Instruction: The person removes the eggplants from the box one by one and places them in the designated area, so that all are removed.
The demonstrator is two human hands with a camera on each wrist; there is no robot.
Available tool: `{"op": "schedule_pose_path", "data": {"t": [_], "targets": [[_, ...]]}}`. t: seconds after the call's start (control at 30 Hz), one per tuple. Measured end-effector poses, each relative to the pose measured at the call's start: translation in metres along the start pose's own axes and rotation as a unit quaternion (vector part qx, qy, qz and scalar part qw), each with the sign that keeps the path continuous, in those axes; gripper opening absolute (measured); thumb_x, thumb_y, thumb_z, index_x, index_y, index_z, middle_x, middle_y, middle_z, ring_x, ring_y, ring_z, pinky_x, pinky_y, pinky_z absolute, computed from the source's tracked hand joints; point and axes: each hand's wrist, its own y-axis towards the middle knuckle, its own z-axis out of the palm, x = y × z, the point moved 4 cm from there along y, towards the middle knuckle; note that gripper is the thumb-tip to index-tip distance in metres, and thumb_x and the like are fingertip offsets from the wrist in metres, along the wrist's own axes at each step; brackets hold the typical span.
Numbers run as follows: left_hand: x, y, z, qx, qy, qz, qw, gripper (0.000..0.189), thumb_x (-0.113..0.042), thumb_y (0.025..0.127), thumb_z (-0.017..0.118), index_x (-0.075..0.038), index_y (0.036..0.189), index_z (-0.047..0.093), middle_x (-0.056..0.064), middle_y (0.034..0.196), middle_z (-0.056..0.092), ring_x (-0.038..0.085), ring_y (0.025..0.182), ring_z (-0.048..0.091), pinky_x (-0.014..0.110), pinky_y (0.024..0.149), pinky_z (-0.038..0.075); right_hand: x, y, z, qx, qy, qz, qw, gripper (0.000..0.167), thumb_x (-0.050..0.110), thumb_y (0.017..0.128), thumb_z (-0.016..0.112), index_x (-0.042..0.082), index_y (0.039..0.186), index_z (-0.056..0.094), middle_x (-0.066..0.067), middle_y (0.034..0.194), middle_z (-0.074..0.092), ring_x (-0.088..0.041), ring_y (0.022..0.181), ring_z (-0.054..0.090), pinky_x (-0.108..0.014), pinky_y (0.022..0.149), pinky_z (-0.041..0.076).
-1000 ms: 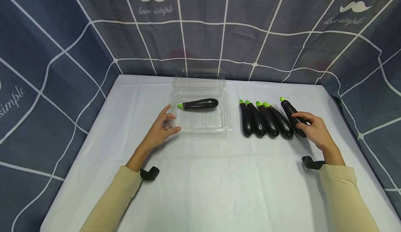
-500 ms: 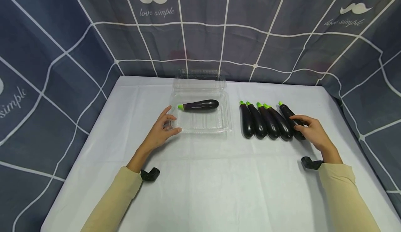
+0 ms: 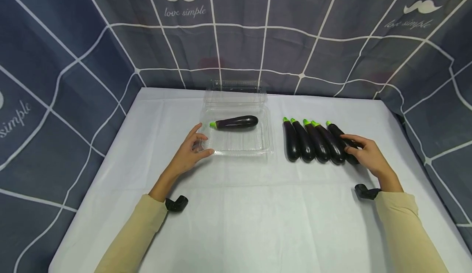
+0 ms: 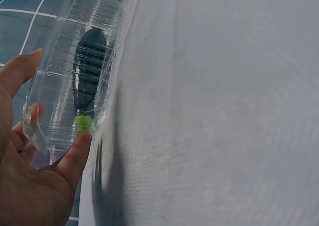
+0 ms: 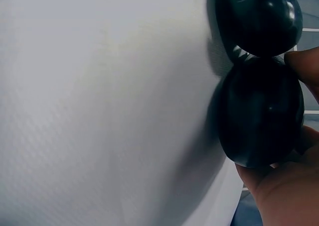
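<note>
A clear plastic clamshell container (image 3: 239, 144) lies with its lid raised on the white table. One dark eggplant (image 3: 237, 122) with a green stem end lies across its base. My left hand (image 3: 189, 152) holds the container's left side, thumb at the front corner and fingers along the edge; the left wrist view shows the fingers (image 4: 75, 159) round the corner. At the right, my right hand (image 3: 365, 154) grips the rightmost eggplant (image 3: 334, 130) near its fat end. In the right wrist view that eggplant (image 5: 261, 111) sits between thumb and fingers, against its neighbour.
Several more eggplants (image 3: 307, 142) lie side by side in a row to the right of the container, stems pointing away. The container's lid (image 3: 234, 95) stands near the table's back edge. A dark checked curtain (image 3: 236, 48) surrounds the table (image 3: 250, 219).
The right hand has moved slightly left with its eggplant, bringing it against the row. The left hand stays on the container.
</note>
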Motion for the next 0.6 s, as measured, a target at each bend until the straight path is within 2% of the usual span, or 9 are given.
{"op": "schedule_pose_path", "data": {"t": [0.1,0.17,0.27,0.33,0.37,0.43,0.53,0.6], "targets": [[0.0005,0.0001,0.0001,0.000,0.001,-0.001,1.0000,0.040,-0.009,0.090,0.073,0.014,0.116,0.053,0.006,0.164,0.010,0.039,0.120,0.039,0.055,0.105,0.035,-0.0001,-0.0009,-0.0002,-0.003,0.004,0.000,1.0000,0.044,0.008,0.097,0.058,-0.003,0.139,0.052,-0.030,0.144,0.042,-0.049,0.130,0.036,-0.041,0.097,0.037],[0.0003,-0.0001,0.0001,0.000,0.002,0.000,1.0000,0.040,-0.009,0.090,0.073,0.014,0.116,0.053,0.007,0.164,0.010,0.038,0.121,0.038,0.055,0.105,0.035,0.0003,-0.0011,-0.0003,-0.003,0.009,0.002,1.0000,0.044,0.007,0.097,0.058,-0.003,0.140,0.051,-0.030,0.145,0.041,-0.050,0.131,0.035,-0.041,0.100,0.037],[-0.0007,-0.0006,0.0004,0.000,0.002,0.001,1.0000,0.039,-0.008,0.090,0.073,0.014,0.116,0.053,0.008,0.164,0.011,0.036,0.122,0.039,0.053,0.103,0.036,0.0005,-0.0019,0.0002,-0.002,0.024,0.006,0.9997,0.046,0.006,0.097,0.058,-0.004,0.141,0.049,-0.032,0.147,0.038,-0.052,0.135,0.030,-0.051,0.108,0.033],[-0.0016,-0.0010,0.0006,0.000,0.000,0.002,1.0000,0.039,-0.007,0.090,0.073,0.014,0.116,0.052,0.008,0.164,0.010,0.036,0.122,0.039,0.052,0.101,0.037,0.0005,-0.0026,0.0005,-0.007,0.030,0.008,0.9995,0.046,0.006,0.097,0.058,-0.004,0.141,0.049,-0.032,0.147,0.038,-0.051,0.136,0.029,-0.062,0.108,0.027],[-0.0020,-0.0011,0.0006,0.001,0.000,0.002,1.0000,0.039,-0.007,0.090,0.073,0.014,0.116,0.052,0.008,0.163,0.011,0.036,0.122,0.039,0.052,0.101,0.037,0.0002,-0.0032,0.0004,-0.014,0.029,0.008,0.9995,0.045,0.006,0.097,0.058,-0.003,0.140,0.050,-0.031,0.146,0.039,-0.047,0.136,0.031,-0.058,0.110,0.029],[-0.0024,-0.0012,0.0005,0.000,0.003,0.004,1.0000,0.039,-0.007,0.090,0.073,0.014,0.116,0.053,0.008,0.163,0.011,0.036,0.121,0.039,0.050,0.098,0.038,0.0000,-0.0047,-0.0002,-0.034,0.022,0.004,0.9992,0.044,0.006,0.096,0.058,-0.003,0.139,0.052,-0.030,0.141,0.045,-0.036,0.131,0.042,-0.039,0.106,0.038],[-0.0023,-0.0012,0.0004,-0.001,0.008,0.004,1.0000,0.039,-0.008,0.090,0.073,0.013,0.116,0.053,0.008,0.163,0.011,0.036,0.117,0.040,0.045,0.092,0.039,0.0003,-0.0070,-0.0012,-0.066,0.015,-0.004,0.9977,0.040,0.006,0.095,0.058,-0.002,0.135,0.057,-0.027,0.131,0.054,-0.014,0.112,0.052,-0.014,0.084,0.043],[-0.0022,-0.0011,0.0000,-0.001,0.011,0.004,0.9999,0.039,-0.008,0.090,0.073,0.013,0.116,0.053,0.009,0.163,0.011,0.036,0.115,0.041,0.043,0.089,0.039,0.0009,-0.0081,-0.0017,-0.082,0.018,-0.011,0.9964,0.038,0.005,0.095,0.059,-0.004,0.132,0.058,-0.025,0.124,0.057,-0.005,0.102,0.052,-0.008,0.075,0.042]]}}
